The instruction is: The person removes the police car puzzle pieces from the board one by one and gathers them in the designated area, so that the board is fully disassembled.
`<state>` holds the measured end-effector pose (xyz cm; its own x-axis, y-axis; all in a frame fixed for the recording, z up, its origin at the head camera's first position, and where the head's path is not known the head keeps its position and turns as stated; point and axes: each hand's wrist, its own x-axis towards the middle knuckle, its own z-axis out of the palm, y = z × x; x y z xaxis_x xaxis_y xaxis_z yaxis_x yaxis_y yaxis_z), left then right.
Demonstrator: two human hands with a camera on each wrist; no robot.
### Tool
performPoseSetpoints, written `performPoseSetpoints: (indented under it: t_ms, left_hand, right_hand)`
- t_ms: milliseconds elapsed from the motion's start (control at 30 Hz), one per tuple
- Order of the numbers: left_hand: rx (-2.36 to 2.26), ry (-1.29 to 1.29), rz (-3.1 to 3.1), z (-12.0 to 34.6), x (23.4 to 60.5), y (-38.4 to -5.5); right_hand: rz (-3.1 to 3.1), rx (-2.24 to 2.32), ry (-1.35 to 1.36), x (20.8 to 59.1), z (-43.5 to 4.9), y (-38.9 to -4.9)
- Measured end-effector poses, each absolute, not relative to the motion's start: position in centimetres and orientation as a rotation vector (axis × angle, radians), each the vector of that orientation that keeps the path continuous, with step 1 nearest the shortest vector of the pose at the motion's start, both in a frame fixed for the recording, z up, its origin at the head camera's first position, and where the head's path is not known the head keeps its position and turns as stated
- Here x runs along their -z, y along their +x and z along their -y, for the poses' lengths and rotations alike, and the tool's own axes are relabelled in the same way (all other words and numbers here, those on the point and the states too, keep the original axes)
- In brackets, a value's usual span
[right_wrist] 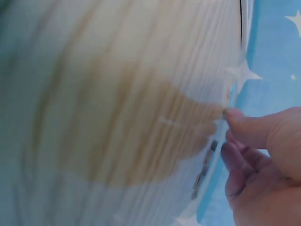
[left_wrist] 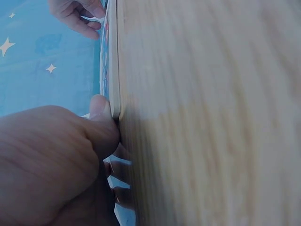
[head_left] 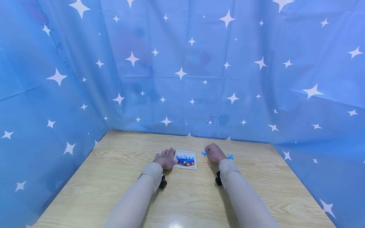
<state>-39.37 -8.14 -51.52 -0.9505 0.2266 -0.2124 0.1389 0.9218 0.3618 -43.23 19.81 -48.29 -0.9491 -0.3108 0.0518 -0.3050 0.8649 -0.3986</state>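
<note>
A small white-bordered jigsaw puzzle [head_left: 185, 167] lies on the table, with a blue train with red wheels on its picture. Along its left edge rests my left hand [head_left: 166, 159], fingers spread, thumb on the near left corner. In the left wrist view, the thumb [left_wrist: 101, 110] touches the board's edge side-on. To the right of the puzzle, my right hand [head_left: 215, 153] pinches a blue puzzle piece [head_left: 204, 153] between thumb and forefinger, low over the table. The right wrist view shows those fingertips meeting, with the other fingers loosely curled; they hide most of the piece.
More blue puzzle pieces [head_left: 230, 156] lie just right of the right hand, also seen edge-on as a dark thin stack [right_wrist: 205, 169]. The wooden table [head_left: 194, 202] ends at a blue star-patterned curtain [head_left: 182, 95] behind and at both sides.
</note>
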Motion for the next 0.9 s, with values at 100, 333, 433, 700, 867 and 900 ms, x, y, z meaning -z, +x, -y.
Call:
performPoseSetpoints:
  t_ms: [100, 333, 433, 700, 867, 900]
  left_hand:
    - [-0.502, 0.269, -2.834, 8.1, 51.6, -39.5]
    - [-0.501, 0.256, -2.842, 8.0, 51.3, -39.2]
    - [-0.513, 0.252, -2.828, 8.0, 51.1, -39.0]
    - [-0.547, 0.245, -2.83, 8.1, 51.2, -39.1]
    - [-0.575, 0.251, -2.852, 8.0, 51.3, -39.1]
    - [-0.575, 0.254, -2.855, 8.0, 51.3, -39.1]
  right_hand:
    - [-3.015, 0.7, -0.481, 48.0, -20.1, -43.2]
    - [-2.999, 0.852, -0.48, 46.9, -20.4, -43.4]
    - [-2.996, 0.882, -0.497, 46.7, -20.1, -43.5]
    - [-2.937, 0.847, -0.601, 47.1, -17.6, -42.7]
    - [-2.913, 0.773, -0.691, 47.5, -16.2, -42.0]
    - [-2.903, 0.765, -0.702, 47.4, -15.9, -41.8]
